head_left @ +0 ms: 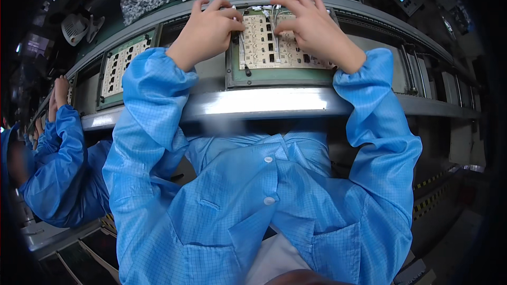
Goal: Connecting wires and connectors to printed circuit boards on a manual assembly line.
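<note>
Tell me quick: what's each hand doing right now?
Left hand: fingers curled on the circuit board; grip cannot be told.
Right hand: fingertips down among the white wires; grip cannot be told.

Both blue-sleeved arms reach forward, left hand [207, 31] and right hand [316, 29] side by side, fingers curled down

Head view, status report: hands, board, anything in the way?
Both hands, left hand and right hand, fingertips on circuit board in green carrier. Nothing in the way.
</note>
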### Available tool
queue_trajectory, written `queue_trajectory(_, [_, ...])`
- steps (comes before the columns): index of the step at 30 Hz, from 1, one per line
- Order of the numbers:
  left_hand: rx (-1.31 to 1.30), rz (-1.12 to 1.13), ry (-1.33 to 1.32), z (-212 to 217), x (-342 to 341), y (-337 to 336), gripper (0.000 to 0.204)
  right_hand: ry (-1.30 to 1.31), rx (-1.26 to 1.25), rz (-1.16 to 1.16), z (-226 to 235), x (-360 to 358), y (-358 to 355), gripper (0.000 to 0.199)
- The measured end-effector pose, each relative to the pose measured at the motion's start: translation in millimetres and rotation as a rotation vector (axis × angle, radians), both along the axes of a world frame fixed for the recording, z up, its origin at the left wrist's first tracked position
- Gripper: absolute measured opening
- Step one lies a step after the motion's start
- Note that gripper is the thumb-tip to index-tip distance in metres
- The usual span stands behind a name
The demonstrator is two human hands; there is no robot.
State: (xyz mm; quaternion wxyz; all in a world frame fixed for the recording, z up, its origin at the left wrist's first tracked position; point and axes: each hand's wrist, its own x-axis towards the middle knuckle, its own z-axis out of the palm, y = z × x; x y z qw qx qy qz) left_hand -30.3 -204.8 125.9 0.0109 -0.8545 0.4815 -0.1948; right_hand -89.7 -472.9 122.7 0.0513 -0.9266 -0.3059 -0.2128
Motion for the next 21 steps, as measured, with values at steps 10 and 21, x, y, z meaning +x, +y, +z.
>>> queue_trajectory(10, [0.008, 0.010, -0.037, 6, -42, 3, 0.035, 0.041, -0.017, 0.048, 5, -60, 9, 0.037])
queue_trajectory(21, [-0.190, -0.111, 0.049, -6, -55, 20, 0.038, 0.138, 0.122, -0.049, -2, -80, -50, 0.045])
